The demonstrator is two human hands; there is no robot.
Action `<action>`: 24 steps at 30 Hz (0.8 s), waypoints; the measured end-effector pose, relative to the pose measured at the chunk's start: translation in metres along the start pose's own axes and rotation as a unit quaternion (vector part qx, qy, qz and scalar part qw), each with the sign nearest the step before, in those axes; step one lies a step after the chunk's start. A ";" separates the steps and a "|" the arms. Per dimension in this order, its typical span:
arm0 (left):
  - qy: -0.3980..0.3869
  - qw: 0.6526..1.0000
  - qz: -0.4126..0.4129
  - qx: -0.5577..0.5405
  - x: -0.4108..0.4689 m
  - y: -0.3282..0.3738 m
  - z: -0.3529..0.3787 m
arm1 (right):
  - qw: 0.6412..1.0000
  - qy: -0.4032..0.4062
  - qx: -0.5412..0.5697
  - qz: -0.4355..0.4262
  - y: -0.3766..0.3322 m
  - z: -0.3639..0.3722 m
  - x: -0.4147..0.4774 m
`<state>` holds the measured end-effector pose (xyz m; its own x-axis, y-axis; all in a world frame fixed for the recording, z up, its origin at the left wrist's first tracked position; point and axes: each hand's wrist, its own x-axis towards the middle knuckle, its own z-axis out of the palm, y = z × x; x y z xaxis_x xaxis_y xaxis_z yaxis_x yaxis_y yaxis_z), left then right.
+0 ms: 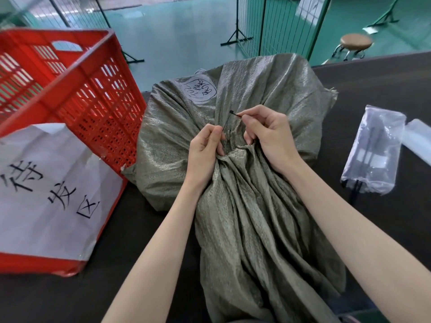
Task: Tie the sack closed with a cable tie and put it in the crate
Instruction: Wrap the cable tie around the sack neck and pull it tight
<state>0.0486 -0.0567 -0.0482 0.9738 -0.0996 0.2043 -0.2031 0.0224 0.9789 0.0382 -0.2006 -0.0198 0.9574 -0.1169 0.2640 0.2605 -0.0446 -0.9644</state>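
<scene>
Both hands pinch the black cable tie (229, 121) around the gathered neck of the sack (245, 183): left hand (206, 150) on the tail, right hand (268, 134) near the head. Sack lies right of the crate (70, 94); threading squarely, then cinching below the bunched folds, would serve best.

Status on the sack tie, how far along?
Done: the sack neck is gathered on the table. In hand: the right hand pinches the head end of the black cable tie, the left hand its other end at the neck; no closed loop is visible yet. Left: thread, cinch, then lift it into the red crate, which sits beside the sack.
</scene>
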 end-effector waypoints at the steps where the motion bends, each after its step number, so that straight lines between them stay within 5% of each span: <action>1: 0.000 1.000 0.000 0.001 0.000 0.000 0.000 | 1.000 0.001 0.004 0.000 0.000 0.000 0.000; 24: 0.004 1.000 -0.004 -0.006 0.000 -0.001 -0.002 | 0.995 -0.030 -0.090 -0.007 -0.002 0.003 -0.003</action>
<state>0.0489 -0.0544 -0.0494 0.9763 -0.0922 0.1956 -0.1933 0.0331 0.9806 0.0354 -0.1975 -0.0182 0.9610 -0.0568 0.2708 0.2520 -0.2241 -0.9414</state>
